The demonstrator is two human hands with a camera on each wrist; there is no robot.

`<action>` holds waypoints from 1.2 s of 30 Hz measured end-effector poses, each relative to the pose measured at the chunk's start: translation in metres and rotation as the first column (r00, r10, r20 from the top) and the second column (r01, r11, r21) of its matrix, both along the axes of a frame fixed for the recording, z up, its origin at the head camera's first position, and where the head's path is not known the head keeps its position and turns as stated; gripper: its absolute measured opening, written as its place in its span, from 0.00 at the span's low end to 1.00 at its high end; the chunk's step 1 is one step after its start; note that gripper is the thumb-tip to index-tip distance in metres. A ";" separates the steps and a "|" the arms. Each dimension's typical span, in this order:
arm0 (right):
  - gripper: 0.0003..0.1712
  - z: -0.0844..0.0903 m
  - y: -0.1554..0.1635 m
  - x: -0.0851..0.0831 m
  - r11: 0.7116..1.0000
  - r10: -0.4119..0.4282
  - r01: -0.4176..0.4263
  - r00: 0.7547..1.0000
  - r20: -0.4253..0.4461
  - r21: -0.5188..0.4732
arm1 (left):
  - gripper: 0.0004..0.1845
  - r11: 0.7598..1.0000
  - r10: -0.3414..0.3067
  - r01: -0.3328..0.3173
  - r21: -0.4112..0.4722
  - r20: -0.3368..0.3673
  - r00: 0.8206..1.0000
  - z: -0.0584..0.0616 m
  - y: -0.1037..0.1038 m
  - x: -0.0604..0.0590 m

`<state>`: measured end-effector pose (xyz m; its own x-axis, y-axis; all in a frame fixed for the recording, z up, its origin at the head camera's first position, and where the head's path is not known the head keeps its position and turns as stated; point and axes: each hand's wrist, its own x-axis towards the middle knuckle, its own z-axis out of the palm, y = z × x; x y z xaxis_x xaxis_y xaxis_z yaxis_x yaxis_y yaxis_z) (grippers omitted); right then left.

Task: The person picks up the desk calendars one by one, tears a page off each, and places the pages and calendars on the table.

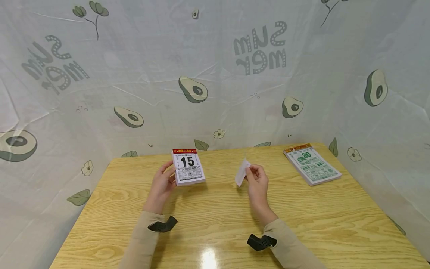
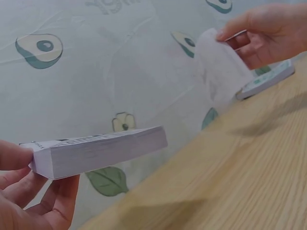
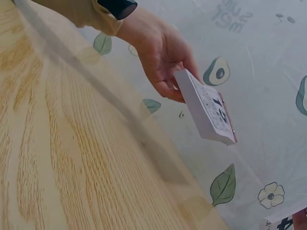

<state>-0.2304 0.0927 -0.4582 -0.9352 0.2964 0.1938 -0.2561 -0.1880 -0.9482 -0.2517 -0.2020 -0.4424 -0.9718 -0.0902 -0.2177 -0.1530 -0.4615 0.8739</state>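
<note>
My left hand [image 1: 163, 183] grips a thick tear-off calendar [image 1: 189, 168] by its left side, thumb on top and fingers underneath. The calendar has a red header and a large black 15, and it is raised above the table in the left wrist view. To the right, my right hand [image 1: 258, 183] pinches a thin loose calendar sheet [image 1: 242, 172] between thumb and fingers. That sheet hangs apart from the calendar, its pale side showing in the left wrist view. Only a printed corner of the sheet [image 3: 284, 224] appears in the right wrist view.
A second tear-off calendar [image 1: 312, 164], with a green 20 and an orange-red header, lies on the wooden table [image 1: 208, 216] at the right. A pale curtain [image 1: 221, 112] printed with avocados rises behind the table and along both sides.
</note>
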 end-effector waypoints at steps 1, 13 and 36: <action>0.07 0.000 0.000 0.000 1.000 -0.004 0.004 1.000 0.001 0.026 | 0.15 1.000 0.003 -0.003 -0.005 0.003 1.000 0.000 -0.002 0.000; 0.11 0.003 -0.003 0.003 0.963 -0.018 0.015 1.000 0.006 0.269 | 0.16 0.999 0.021 -0.017 -0.050 0.069 0.997 -0.004 -0.032 -0.004; 0.07 0.019 -0.026 0.019 0.871 0.019 0.099 0.972 -0.233 0.481 | 0.24 0.985 -0.007 0.030 -0.167 0.135 0.991 -0.005 -0.081 -0.001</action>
<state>-0.2118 0.0664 -0.4388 -0.8388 0.1456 0.5246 -0.4688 0.2969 -0.8319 -0.2528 -0.2828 -0.4474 -0.9370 -0.1187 -0.3285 -0.2804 -0.3052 0.9101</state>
